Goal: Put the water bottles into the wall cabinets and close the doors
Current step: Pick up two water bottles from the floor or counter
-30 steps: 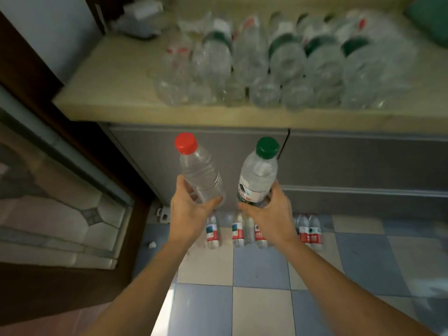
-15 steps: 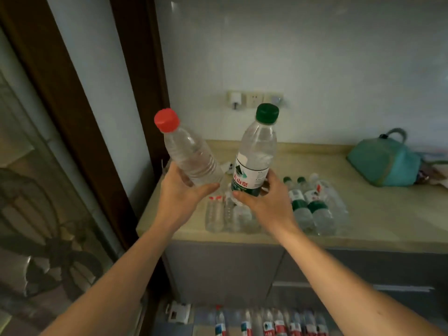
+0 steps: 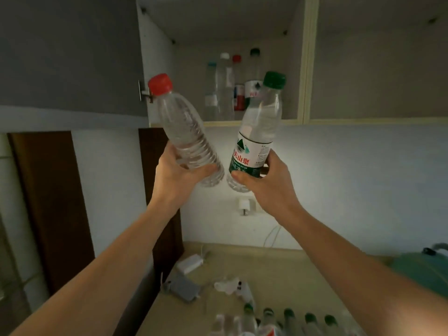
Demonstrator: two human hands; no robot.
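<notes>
My left hand point(image 3: 180, 174) grips a clear, label-free bottle with a red cap point(image 3: 180, 124), tilted left. A green-capped bottle with a white and green label point(image 3: 258, 132) is held near its base by my right hand point(image 3: 269, 187). Both bottles are raised in front of the open wall cabinet point(image 3: 300, 69), just below its shelf edge. Inside the cabinet several bottles point(image 3: 230, 90) stand upright at the back. The cabinet's grey door point(image 3: 70, 54) is swung open to the left. More bottles point(image 3: 286, 321) lie on the counter below.
A second cabinet compartment point(image 3: 378, 57) lies to the right of the divider. On the beige counter point(image 3: 278, 275) lie a white charger point(image 3: 190, 263), a grey adapter point(image 3: 181, 286) and a teal bag point(image 3: 426, 270). A wall socket point(image 3: 244, 206) sits under my hands. A dark door frame point(image 3: 53, 202) stands left.
My view has swung up from the floor and counter to the wall cabinet. Both hands have lifted their bottles from counter height up to the cabinet opening.
</notes>
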